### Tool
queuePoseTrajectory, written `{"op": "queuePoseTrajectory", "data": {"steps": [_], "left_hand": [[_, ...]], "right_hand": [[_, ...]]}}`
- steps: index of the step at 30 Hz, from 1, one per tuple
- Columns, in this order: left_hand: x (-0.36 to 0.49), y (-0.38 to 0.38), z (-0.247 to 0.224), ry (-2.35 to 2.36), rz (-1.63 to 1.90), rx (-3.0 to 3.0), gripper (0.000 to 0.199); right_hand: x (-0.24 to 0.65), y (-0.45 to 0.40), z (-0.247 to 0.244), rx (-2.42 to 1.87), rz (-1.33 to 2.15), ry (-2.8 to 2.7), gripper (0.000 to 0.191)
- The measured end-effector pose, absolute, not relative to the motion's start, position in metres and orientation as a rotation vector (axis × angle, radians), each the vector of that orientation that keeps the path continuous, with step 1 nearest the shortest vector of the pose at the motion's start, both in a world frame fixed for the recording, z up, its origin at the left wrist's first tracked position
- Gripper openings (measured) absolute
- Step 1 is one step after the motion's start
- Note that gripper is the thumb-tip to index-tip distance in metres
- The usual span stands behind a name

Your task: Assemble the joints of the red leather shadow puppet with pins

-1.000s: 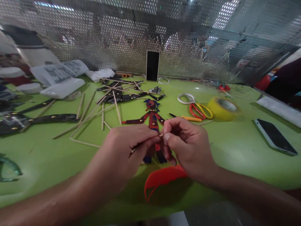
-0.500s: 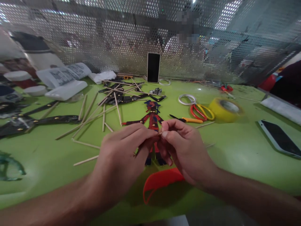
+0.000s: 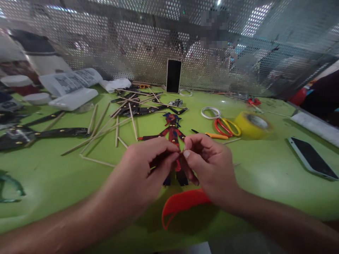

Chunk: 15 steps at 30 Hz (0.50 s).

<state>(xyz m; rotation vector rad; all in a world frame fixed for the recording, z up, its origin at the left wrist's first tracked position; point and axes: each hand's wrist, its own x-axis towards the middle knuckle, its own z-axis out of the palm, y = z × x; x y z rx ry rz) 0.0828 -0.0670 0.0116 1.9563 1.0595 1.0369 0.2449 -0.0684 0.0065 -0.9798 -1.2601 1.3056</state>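
Note:
My left hand [image 3: 148,165] and my right hand [image 3: 212,165] meet over the table's middle, thumb and fingertips pinched together. Whatever lies between their tips is too small to make out. Beneath them a jointed paper figure [image 3: 174,134] in red and dark blue, joined with brass fasteners, lies flat; the hands cover part of its body and legs. An orange-red curved plastic piece [image 3: 182,203] rests nearer to me, partly under my right hand.
Wooden sticks [image 3: 99,121] and black jointed figures [image 3: 137,109] lie to the left. Scissors [image 3: 224,127], an orange-handled cutter [image 3: 217,135], yellow tape [image 3: 254,125] and a phone [image 3: 312,157] are at right. Another phone [image 3: 173,76] stands against the perforated metal screen [image 3: 127,46].
The fingertips have shifted slightly, and my left hand's thumb and forefinger show a wider gap behind the pinch. A pale bit seen between the hands earlier is hardly visible now.

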Motion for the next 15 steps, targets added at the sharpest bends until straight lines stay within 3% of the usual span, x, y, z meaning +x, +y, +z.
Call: {"op": "queuePoseTrajectory", "data": {"steps": [6, 15], "left_hand": [[0.084, -0.069, 0.007, 1.078, 1.163, 2.022, 0.017], [0.091, -0.076, -0.006, 1.162, 1.385, 2.601, 0.022]], "right_hand": [[0.243, -0.068, 0.006, -1.020, 1.407, -1.162, 0.009], [0.238, -0.070, 0.010, -1.032, 1.619, -0.882, 0.014]]}}
